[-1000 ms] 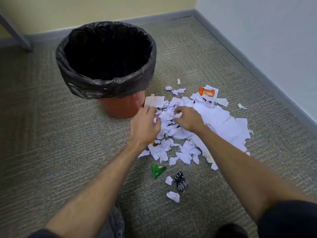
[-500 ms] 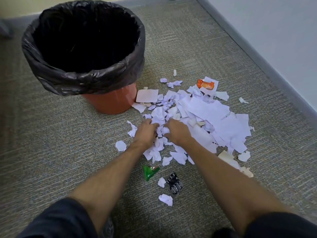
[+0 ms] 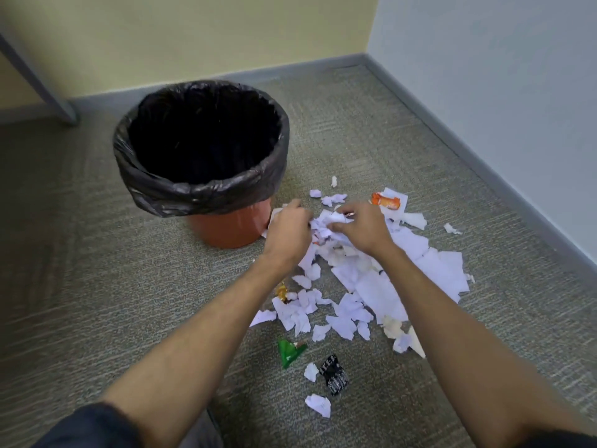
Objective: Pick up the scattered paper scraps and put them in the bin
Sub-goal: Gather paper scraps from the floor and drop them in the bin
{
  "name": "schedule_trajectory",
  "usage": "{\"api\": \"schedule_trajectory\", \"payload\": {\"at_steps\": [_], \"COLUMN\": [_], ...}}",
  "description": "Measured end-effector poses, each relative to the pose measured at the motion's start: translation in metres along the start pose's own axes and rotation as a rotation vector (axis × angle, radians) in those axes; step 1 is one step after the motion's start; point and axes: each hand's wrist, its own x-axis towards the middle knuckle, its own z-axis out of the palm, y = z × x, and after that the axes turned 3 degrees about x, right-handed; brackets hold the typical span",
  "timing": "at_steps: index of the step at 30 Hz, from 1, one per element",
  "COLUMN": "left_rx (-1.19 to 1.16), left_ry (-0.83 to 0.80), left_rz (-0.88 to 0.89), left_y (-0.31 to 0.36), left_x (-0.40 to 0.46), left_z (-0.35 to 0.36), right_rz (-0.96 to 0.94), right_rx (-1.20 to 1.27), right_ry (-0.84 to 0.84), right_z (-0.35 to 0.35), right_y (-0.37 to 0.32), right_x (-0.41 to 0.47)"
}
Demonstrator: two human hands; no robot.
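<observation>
Grey-beige ribbed carpet [image 3: 97, 253] floors a room corner where a yellow wall [image 3: 193, 33] meets a pale blue wall [image 3: 500, 76], both with grey skirting. At left stands an orange bin [image 3: 232, 226] lined with a black bag [image 3: 200, 189]. Just right of it, the left hand [image 3: 287, 234] and right hand [image 3: 363, 229], fingers curled, together hold a clump of white paper scraps [image 3: 329, 224] above the scattered scraps [image 3: 403, 270] on the carpet, with green [image 3: 289, 352], black [image 3: 334, 375] and orange [image 3: 386, 200] wrappers among them.
</observation>
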Motion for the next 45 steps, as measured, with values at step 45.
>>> {"api": "schedule_trajectory", "payload": {"at_steps": [45], "left_rx": [0.061], "left_ry": [-0.152], "left_rz": [-0.087], "left_y": [-0.034], "left_x": [-0.091], "left_z": [0.031], "right_rz": [0.123], "right_rx": [-0.289], "right_ry": [-0.226], "right_z": [0.068], "right_y": [0.025], "right_x": [-0.048]}}
